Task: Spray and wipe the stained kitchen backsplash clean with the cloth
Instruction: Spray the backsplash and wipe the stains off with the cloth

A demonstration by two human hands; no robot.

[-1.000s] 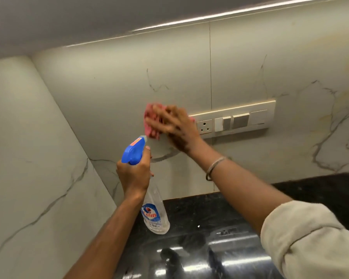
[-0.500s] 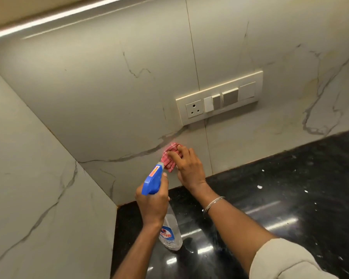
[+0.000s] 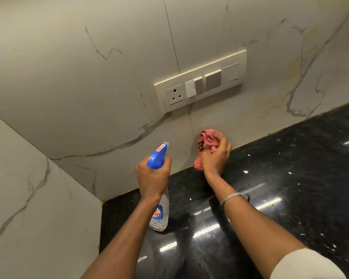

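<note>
Red cloth (image 3: 208, 140): bunched in my right hand (image 3: 216, 157), held against the backsplash (image 3: 109, 77) just above the countertop (image 3: 290, 168).
Spray bottle (image 3: 157, 156): gripped by my left hand (image 3: 152, 176), nozzle toward the backsplash.
Hands: apart.

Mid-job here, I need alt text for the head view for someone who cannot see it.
The person's right hand grips a bunched red cloth low on the marble-look backsplash, just above the black countertop and below a switch panel. The left hand holds a blue-topped spray bottle beside it, nozzle toward the wall.
</note>
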